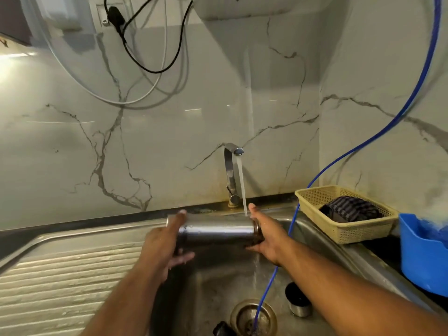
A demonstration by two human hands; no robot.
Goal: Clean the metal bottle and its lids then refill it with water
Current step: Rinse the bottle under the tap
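**A:** How were the hands placed?
**B:** Both reached over the sink [213, 284]. The left hand [167, 238], blurred, gripped the metal bottle [218, 230] at its left end. The right hand [266, 238] clasped the right end between thumb and fingers.
**A:** And the bottle?
**B:** Brushed steel, lying sideways above the basin, under the tap [230, 175] and its stream of water [243, 190].
**A:** Anything nearby?
**B:** A steel lid [298, 301] and a black lid [223, 329] lay near the drain [242, 316]. A blue hose [266, 294] passed under the right wrist.

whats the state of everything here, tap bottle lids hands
tap, running
metal bottle, horizontal under the stream
left hand, grips one end
right hand, holds the other end
metal lid, off, standing in sink
black lid, off, beside drain
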